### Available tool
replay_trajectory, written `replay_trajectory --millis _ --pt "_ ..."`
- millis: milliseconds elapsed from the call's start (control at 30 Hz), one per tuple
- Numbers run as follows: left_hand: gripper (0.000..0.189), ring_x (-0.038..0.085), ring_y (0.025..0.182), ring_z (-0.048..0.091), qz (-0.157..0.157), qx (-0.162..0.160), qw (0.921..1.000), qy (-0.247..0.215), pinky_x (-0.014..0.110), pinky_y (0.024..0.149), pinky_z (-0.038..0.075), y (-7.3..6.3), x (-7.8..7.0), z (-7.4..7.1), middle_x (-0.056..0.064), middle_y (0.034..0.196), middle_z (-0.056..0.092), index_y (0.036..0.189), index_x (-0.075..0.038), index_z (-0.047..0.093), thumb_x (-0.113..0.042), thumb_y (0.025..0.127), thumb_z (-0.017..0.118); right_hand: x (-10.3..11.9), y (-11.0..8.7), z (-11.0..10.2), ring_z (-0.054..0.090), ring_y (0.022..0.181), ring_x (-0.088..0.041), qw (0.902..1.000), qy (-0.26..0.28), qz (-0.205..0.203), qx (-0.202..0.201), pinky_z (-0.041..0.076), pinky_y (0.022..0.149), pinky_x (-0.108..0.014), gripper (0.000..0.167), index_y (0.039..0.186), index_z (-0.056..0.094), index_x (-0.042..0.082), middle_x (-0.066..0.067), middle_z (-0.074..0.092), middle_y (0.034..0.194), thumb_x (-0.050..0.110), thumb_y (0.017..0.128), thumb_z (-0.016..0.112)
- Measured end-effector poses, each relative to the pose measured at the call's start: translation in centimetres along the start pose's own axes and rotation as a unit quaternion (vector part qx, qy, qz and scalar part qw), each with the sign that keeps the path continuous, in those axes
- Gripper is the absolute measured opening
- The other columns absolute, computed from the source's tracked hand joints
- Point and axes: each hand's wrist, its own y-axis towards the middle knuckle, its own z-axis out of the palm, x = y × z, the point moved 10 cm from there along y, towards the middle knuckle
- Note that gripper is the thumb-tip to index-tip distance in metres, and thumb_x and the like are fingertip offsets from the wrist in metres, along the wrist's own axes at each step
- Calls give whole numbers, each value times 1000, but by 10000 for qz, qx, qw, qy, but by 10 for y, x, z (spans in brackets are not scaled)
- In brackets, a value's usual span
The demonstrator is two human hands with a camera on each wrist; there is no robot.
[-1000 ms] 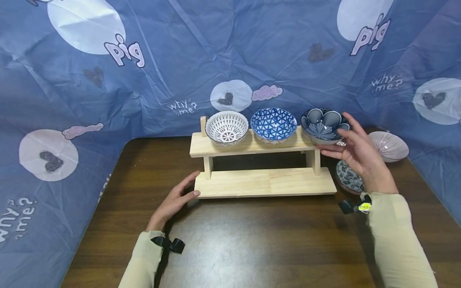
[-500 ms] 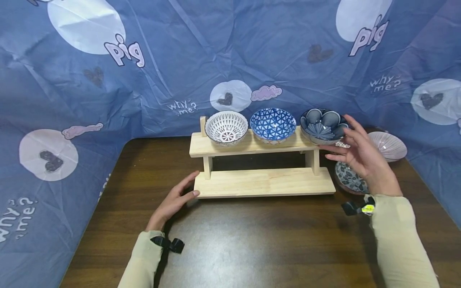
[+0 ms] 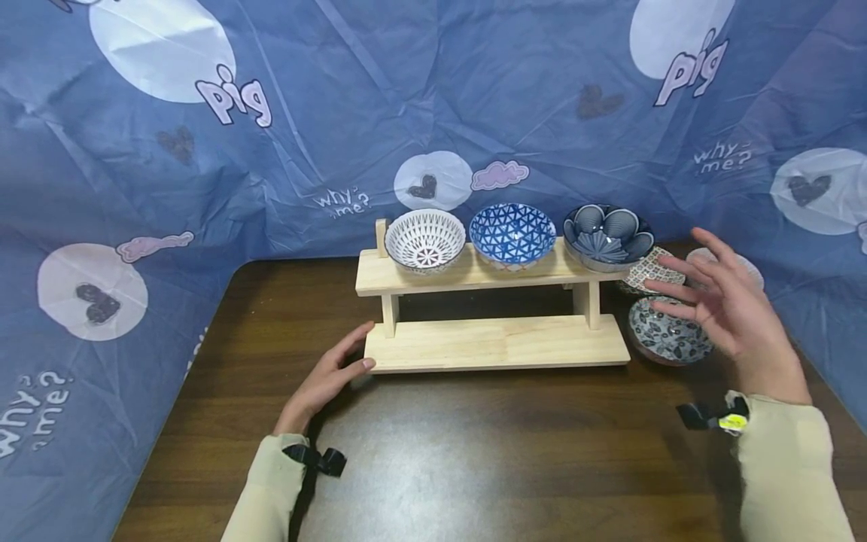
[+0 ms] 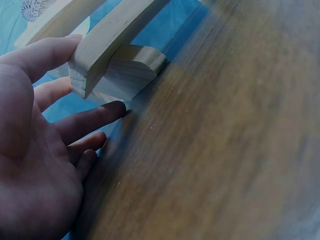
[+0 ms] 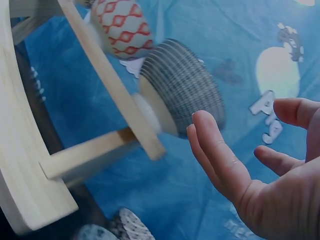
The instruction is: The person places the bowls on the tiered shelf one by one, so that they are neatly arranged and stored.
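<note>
A: Where is the right hand (image 3: 734,316)?

B: In the air just right of the wooden rack (image 3: 494,342), fingers spread and straight, grasping nothing. It hovers over the leaf-patterned bowl (image 3: 667,339) that sits on the table (image 3: 474,452) beside the rack's lower board, without touching it.

A: And the nearest bowl on the rack?

B: The dark flower-patterned bowl (image 3: 608,237), at the right end of the upper shelf. It stands upright, clear of the fingers. The right wrist view shows its ribbed underside (image 5: 182,90) on the shelf edge, with the fingertips (image 5: 205,127) near it but apart.

A: The left hand (image 3: 328,380)?

B: Relaxed and flat on the table at the rack's front left corner. In the left wrist view the thumb (image 4: 50,50) lies against the end of the lower board (image 4: 107,42) and a finger reaches under it; nothing is gripped.

A: What else is there?

B: 2 more bowls on the upper shelf: a white one with dark lines (image 3: 425,239) at the left, a blue triangle-patterned one (image 3: 512,233) in the middle. Behind the right hand, a small checked bowl (image 3: 643,269) and a pale pink bowl (image 3: 745,265), partly hidden. A blue printed sheet (image 3: 203,150) hangs behind the table.
</note>
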Motion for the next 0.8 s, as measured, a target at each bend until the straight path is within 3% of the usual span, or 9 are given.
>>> replay_trajectory --millis 200,433,633,800 --pt "65 40 144 39 -7 4 10000 3 58 113 33 0 0 -1 18 157 42 157 -17 34 -23 99 62 16 -23 -14 72 99 -45 9974 590 -418 -58 59 73 -55 44 149 30 23 -20 72 120 4 109 27" --pt "65 38 143 40 6 9 10000 31 56 112 34 0 0 -1 17 157 42 157 -18 34 -23 99 62 21 -47 -28 67 106 -52 9875 1358 -678 417 56 80 -61 43 144 39 15 -31 66 125 3 109 17" --pt "65 38 144 40 -19 20 10000 29 57 113 33 1 0 0 16 158 41 157 -19 34 -24 98 62 18 -65 -50 67 107 -52 9870 1375 -749 361 56 80 -61 43 143 40 14 -31 66 126 4 109 16" --pt "65 38 143 40 25 4 10000 18 57 113 33 0 0 -1 17 157 42 156 -19 35 -23 98 63 12 -78 -78 70 101 -49 9910 1101 -750 -162 58 75 -60 43 143 40 19 -26 69 121 4 109 21"
